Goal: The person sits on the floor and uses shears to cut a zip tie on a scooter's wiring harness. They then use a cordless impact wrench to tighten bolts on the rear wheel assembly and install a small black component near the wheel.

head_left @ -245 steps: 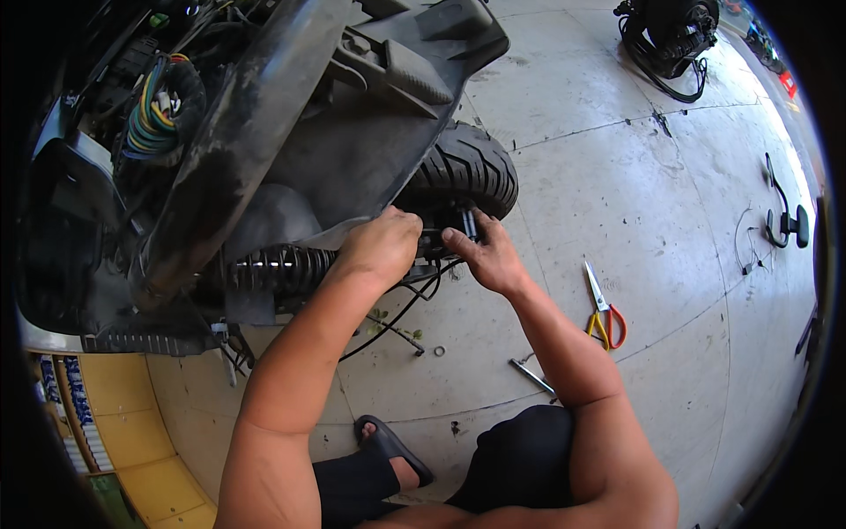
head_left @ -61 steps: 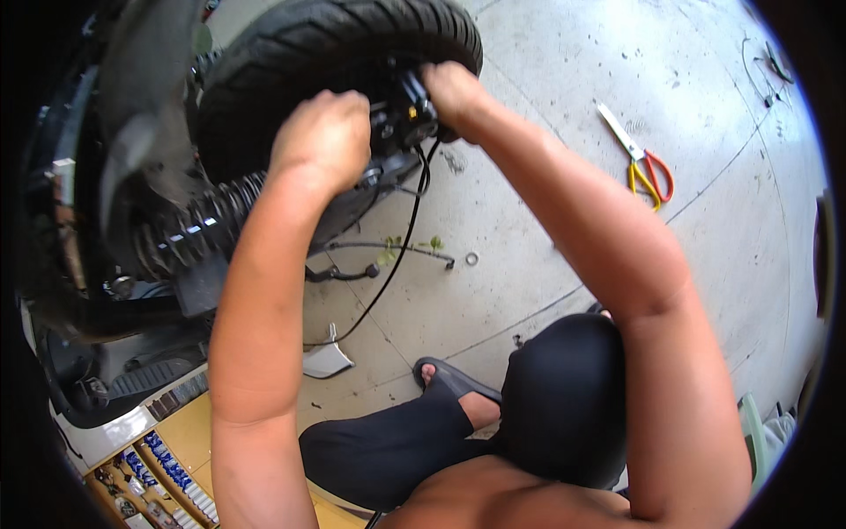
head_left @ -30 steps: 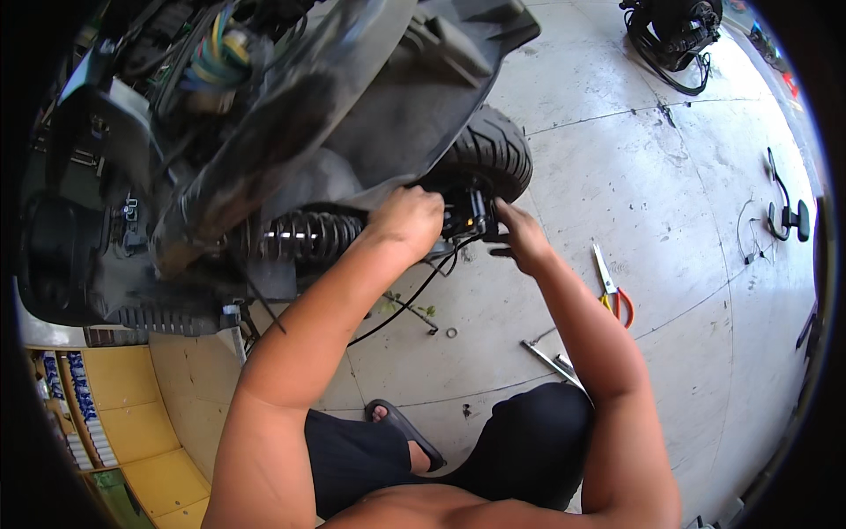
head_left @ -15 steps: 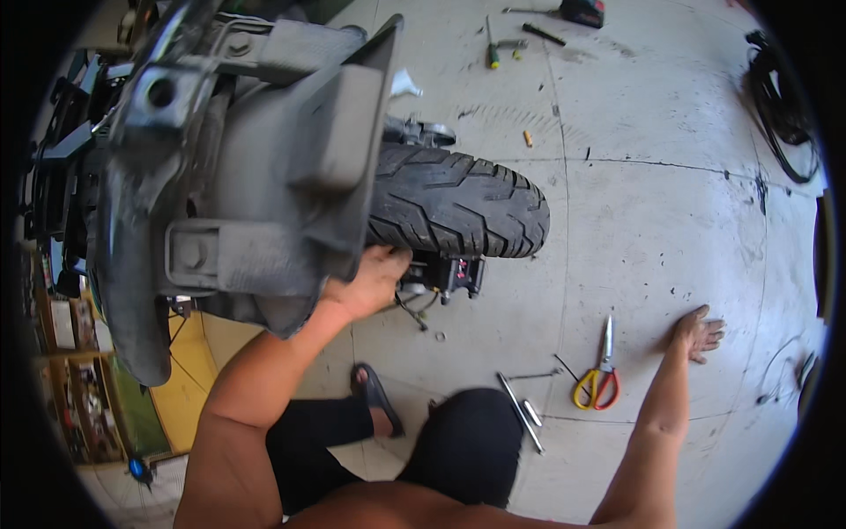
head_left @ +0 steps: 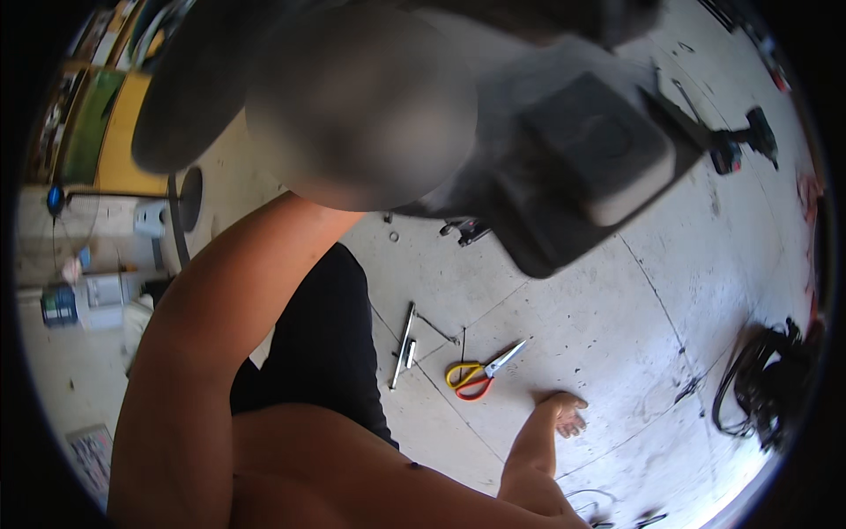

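My left arm reaches up under a dark plastic motorcycle rear fender point(head_left: 564, 185), which stands close and blurred in front of me. That fender and a blurred rounded grey part point(head_left: 361, 110) hide my left hand, so its fingers and whatever they touch cannot be seen. Out to the right, my right hand point(head_left: 569, 416) rests on the grey floor with its fingers apart and nothing held. Nearest to it lies a pair of scissors point(head_left: 467, 379) with one yellow and one red handle. The tyre is out of sight now.
Beside my leg are a long metal rod point(head_left: 403, 346) and a thin wrench point(head_left: 438, 329). Small black parts point(head_left: 467, 231) show beneath the fender. A cordless drill point(head_left: 749, 141) is at the far right, black cables point(head_left: 765, 383) at the right, a fan point(head_left: 55, 201) at the left.
My view has turned and moved closer to the fender, which now covers my left hand and the tyre. The right hand stays flat on the floor near the scissors.
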A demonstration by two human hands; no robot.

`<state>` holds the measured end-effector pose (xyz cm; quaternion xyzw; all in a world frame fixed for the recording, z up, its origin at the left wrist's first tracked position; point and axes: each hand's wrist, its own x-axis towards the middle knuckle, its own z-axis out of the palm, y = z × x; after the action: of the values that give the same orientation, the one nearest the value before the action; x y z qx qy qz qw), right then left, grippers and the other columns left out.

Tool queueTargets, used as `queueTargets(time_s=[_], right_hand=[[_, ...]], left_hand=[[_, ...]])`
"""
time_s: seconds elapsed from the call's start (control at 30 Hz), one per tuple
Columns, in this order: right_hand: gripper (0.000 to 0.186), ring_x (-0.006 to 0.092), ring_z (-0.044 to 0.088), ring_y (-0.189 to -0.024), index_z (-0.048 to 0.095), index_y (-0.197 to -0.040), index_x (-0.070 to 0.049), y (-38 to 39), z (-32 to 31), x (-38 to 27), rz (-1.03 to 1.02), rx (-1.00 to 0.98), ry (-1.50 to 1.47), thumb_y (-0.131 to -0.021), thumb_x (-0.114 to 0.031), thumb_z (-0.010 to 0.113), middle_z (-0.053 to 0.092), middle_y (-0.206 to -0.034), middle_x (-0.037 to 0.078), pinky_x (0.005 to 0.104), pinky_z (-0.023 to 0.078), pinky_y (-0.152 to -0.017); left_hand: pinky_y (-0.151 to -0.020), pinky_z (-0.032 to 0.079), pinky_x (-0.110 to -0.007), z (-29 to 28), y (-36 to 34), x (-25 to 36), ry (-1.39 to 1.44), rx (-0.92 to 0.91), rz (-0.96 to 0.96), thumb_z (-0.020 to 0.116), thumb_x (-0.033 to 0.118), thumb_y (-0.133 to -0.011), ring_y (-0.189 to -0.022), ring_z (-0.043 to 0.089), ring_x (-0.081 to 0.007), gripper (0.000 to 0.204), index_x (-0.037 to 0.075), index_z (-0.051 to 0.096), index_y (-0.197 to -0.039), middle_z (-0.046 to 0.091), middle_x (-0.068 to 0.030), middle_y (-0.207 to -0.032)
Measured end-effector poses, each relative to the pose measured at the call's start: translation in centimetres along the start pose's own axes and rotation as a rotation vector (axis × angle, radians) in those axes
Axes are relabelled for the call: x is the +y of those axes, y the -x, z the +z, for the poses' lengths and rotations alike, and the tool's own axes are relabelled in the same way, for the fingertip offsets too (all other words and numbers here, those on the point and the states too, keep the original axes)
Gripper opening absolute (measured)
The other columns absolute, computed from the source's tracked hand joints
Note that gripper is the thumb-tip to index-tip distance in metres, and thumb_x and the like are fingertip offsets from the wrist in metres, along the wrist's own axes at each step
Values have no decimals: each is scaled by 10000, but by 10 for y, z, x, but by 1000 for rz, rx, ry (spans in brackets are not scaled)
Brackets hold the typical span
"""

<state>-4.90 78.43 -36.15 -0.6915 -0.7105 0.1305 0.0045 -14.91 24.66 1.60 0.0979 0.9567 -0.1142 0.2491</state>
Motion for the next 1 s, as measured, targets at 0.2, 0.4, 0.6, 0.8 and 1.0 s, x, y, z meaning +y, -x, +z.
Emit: queueTargets(time_s=[0.2,0.4,0.6,0.8,1.0], right_hand=[[842,356,96,-1455,201,-1514,-180,-32,20,6,-77,138,68,-861,-691,347,142,-1579,124,614,102,-1100],[847,400,122,-1439,258,-1497,-136,-48,44,18,-110,201,45,-855,-670,401,187,-1557,183,588,143,-1113],[840,419,79,-1441,204,-1508,-103,8,-15,-10,-72,46,-25,-879,-642,345,123,-1572,182,535,93,-1145],[873,413,56,-1447,164,-1520,-130,11,-20,-10,-62,11,-33,-863,-683,321,98,-1580,165,592,72,-1120],[841,315,74,-1467,145,-1526,-241,-12,7,1,-35,40,-64,-855,-739,237,93,-1595,79,637,45,-1086]], left_hand=[[-972,420,-429,6,-2,7,77,-67,-69,562,260,-765,-1123,538,-297,503,156,557,-1257,587,-107,-1224],[-1000,392,-435,-6,-11,5,71,-100,-76,559,326,-790,-1170,502,-296,531,155,525,-1291,561,-109,-1260],[-1028,364,-440,-1,-5,3,67,-131,-85,556,392,-814,-1218,466,-295,568,153,493,-1325,535,-112,-1296],[-1055,335,-445,-9,-5,-2,10,-150,-41,553,458,-839,-1265,430,-294,611,151,462,-1359,510,-114,-1332],[-1083,307,-451,-15,-7,14,-69,-243,-51,550,524,-863,-1312,394,-293,661,149,430,-1393,484,-116,-1369]])
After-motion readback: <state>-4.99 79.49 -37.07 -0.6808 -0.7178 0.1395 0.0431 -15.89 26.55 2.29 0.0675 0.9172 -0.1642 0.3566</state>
